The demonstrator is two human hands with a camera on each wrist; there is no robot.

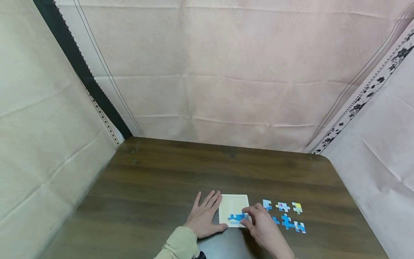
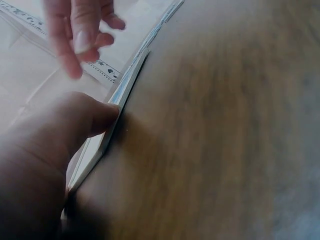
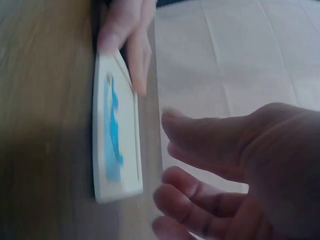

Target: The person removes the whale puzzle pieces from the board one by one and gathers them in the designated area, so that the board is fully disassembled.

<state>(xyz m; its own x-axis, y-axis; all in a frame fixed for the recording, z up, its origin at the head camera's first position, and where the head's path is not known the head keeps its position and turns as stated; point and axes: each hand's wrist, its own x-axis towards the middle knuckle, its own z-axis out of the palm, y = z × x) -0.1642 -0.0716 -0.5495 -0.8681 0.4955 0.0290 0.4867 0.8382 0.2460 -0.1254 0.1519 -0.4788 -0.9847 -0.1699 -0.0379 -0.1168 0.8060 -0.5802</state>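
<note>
A cream puzzle tray [image 1: 231,202] lies on the table, with joined blue jigsaw pieces [image 1: 236,217] along its near side. My left hand [image 1: 205,216] is spread at the tray's left side, fingers straight; its thumb rests at the near edge, as the left wrist view shows. Over the tray's right side hovers my right hand [image 1: 263,228]. Its thumb and bent fingers stand apart with nothing between them. In the right wrist view the blue pieces [image 3: 114,130] lie inside the tray's raised rim [image 3: 100,165], a short way from the right fingertips.
Several loose jigsaw pieces [image 1: 286,221] lie to the right of the tray in two rough rows, one with yellow on it [image 1: 297,208]. The brown wooden table [image 1: 155,180] is bordered by pale cloth hangings [image 1: 226,90] at the back and both sides.
</note>
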